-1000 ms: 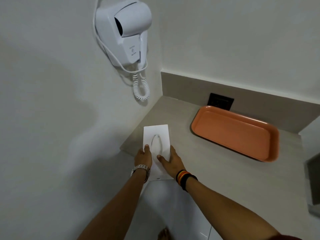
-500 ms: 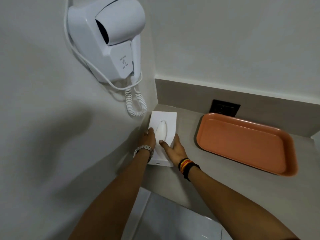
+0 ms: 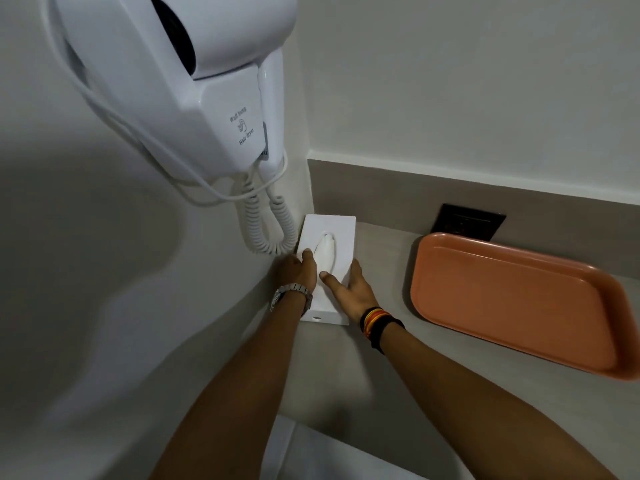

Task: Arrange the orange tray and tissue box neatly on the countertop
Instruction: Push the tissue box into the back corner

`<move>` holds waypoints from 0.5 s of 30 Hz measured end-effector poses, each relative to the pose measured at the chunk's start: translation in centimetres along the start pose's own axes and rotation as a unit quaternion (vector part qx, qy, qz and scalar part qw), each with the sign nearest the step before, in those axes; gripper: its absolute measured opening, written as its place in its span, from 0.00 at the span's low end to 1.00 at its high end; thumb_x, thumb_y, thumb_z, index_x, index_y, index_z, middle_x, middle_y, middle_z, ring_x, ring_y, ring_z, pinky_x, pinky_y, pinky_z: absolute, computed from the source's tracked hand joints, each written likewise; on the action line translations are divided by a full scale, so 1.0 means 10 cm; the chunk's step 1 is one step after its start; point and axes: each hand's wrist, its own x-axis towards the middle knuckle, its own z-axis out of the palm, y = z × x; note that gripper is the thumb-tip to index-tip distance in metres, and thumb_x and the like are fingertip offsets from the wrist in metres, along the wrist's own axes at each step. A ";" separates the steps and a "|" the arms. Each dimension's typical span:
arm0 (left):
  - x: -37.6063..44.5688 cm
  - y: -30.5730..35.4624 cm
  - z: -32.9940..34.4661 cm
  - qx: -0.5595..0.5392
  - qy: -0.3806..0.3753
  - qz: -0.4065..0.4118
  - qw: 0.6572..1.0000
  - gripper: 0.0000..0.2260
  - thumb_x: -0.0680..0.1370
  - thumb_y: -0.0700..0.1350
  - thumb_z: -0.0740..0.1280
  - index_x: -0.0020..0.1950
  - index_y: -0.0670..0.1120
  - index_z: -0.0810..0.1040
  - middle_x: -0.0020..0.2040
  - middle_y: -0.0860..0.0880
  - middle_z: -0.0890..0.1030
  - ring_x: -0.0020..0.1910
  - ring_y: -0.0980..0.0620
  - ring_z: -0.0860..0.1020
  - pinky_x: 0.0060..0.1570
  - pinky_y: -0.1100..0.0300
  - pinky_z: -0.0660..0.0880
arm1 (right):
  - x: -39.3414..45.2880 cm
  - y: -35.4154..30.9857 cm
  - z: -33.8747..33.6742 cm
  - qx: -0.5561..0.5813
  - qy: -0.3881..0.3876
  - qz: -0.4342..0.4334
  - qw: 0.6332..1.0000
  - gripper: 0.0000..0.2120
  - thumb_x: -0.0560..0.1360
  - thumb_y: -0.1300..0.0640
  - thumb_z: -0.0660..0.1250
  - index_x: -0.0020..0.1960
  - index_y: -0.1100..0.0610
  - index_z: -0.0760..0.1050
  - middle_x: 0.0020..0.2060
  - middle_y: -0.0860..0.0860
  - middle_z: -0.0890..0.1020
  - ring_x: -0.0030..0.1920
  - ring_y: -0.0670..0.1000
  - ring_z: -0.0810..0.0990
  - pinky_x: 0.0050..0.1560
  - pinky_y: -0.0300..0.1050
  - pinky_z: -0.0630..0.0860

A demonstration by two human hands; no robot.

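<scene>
Nearest, left hand (image 3: 298,271) and right hand (image 3: 349,289) flat on tissue box (image 3: 341,233), fingers spread over top and sides, pressing, not curled shut. Tissue box on countertop (image 3: 374,358), tucked into back corner against wall under hair dryer (image 3: 180,81). Further right, orange tray (image 3: 512,299) near back edge, well apart from box.
</scene>
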 end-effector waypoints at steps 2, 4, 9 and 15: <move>-0.08 -0.04 0.03 0.034 0.016 0.043 0.998 0.26 0.83 0.56 0.53 0.75 0.42 0.70 0.73 0.41 0.74 0.70 0.40 0.74 0.69 0.46 0.71 | -0.09 0.02 -0.04 -0.021 -0.010 -0.018 1.000 0.37 0.78 0.41 0.66 0.80 0.49 0.51 0.67 0.43 0.71 0.65 0.48 0.71 0.63 0.42 0.67; -0.25 -0.16 0.10 0.099 0.031 0.113 0.988 0.27 0.84 0.55 0.53 0.80 0.43 0.61 0.80 0.42 0.64 0.77 0.41 0.64 0.77 0.46 0.61 | -0.28 0.15 -0.09 -0.080 -0.003 -0.064 0.995 0.35 0.81 0.41 0.62 0.81 0.50 0.50 0.75 0.44 0.66 0.72 0.48 0.68 0.72 0.44 0.64; -0.91 -0.75 0.30 0.283 0.049 0.306 0.908 0.29 0.83 0.55 0.48 0.83 0.46 0.50 0.83 0.46 0.48 0.83 0.45 0.46 0.80 0.45 0.41 | -0.95 0.76 -0.37 -0.353 0.051 -0.155 0.921 0.30 0.84 0.45 0.51 0.82 0.52 0.47 0.82 0.53 0.50 0.82 0.52 0.48 0.81 0.52 0.46; -1.34 -1.06 0.48 0.306 0.016 0.384 0.871 0.29 0.83 0.51 0.51 0.82 0.41 0.51 0.83 0.44 0.48 0.82 0.44 0.46 0.80 0.44 0.51 | -1.37 1.25 -0.64 -0.515 0.021 -0.105 0.850 0.33 0.82 0.38 0.45 0.83 0.50 0.43 0.82 0.56 0.42 0.82 0.57 0.40 0.78 0.64 0.37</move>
